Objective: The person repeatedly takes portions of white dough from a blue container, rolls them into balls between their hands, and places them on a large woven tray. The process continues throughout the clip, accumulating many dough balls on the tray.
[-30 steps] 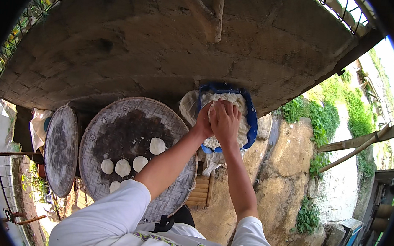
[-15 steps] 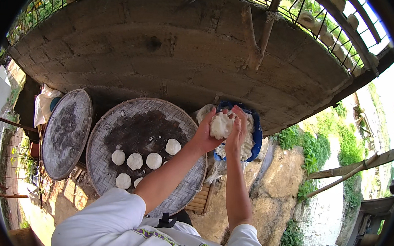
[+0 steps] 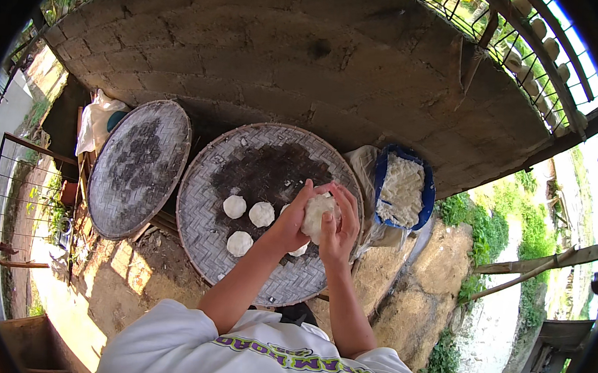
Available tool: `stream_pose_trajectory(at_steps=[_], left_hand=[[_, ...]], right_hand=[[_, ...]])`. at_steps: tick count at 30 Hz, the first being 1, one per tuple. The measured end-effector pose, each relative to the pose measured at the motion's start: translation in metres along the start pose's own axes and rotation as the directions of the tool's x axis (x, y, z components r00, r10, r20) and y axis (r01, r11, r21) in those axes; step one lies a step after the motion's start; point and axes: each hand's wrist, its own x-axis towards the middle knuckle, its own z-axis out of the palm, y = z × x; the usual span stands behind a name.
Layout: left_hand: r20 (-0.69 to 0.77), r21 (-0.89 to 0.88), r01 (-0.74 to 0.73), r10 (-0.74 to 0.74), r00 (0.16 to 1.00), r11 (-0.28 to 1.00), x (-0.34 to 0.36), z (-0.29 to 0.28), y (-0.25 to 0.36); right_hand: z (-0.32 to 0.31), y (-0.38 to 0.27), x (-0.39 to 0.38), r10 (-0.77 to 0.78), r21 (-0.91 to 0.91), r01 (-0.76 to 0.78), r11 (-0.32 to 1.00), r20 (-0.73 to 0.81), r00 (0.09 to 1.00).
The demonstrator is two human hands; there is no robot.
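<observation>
Between my two cupped hands sits a lumpy white ball (image 3: pixel 319 214) of a moist, dough-like mass. My left hand (image 3: pixel 292 226) wraps its left side, and my right hand (image 3: pixel 341 232) closes round its right side with the thumb across the front. Both hands are above the right part of a large round woven tray (image 3: pixel 201 249). On that tray lie several finished-looking white balls, among them one ball (image 3: pixel 234 207) at the left and another ball (image 3: pixel 239 243) nearer to me; my forearm and hands partly cover others. Right of the tray stands a blue tub (image 3: pixel 425 210) holding loose white mass (image 3: pixel 401 191).
A second round woven tray (image 3: pixel 137 168) leans at the left, beside a white sack (image 3: pixel 99 122). A block wall (image 3: pixel 287 61) rises behind the trays, with wire mesh above. Pale plastic sacking (image 3: pixel 361 164) lies between tray and tub. Rocky ground (image 3: pixel 413 284) slopes at the right.
My hands have moved with the white ball from over the blue tub to over the right side of the woven tray. The whole view has shifted and turned somewhat.
</observation>
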Motion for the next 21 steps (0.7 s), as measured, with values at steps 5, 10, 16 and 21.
stream_pose_trajectory(at_steps=[5, 10, 16, 21], left_hand=[[-0.3, 0.075, -0.184, 0.198, 0.933, 0.98, -0.044, 0.0, 0.024], [-0.232, 0.037, -0.257, 0.258, 0.938, 0.966, -0.105, -0.02, 0.031], [-0.176, -0.153, 0.012, -0.039, 0.984, 0.988, -0.14, -0.025, 0.044], [-0.342, 0.079, -0.315, 0.323, 0.883, 0.946, -0.164, -0.02, 0.04]], right_hand=[[0.039, -0.035, -0.015, 0.712, 0.457, -0.703, 0.545, 0.191, 0.676], [0.068, -0.069, -0.042, 0.771, 0.645, -0.668, 0.37, 0.188, 0.609], [0.087, -0.097, -0.068, 0.202, 0.249, -0.249, 0.936, 0.2, 0.959], [0.101, -0.117, -0.086, 0.741, 0.701, -0.576, 0.42, 0.101, 0.664]])
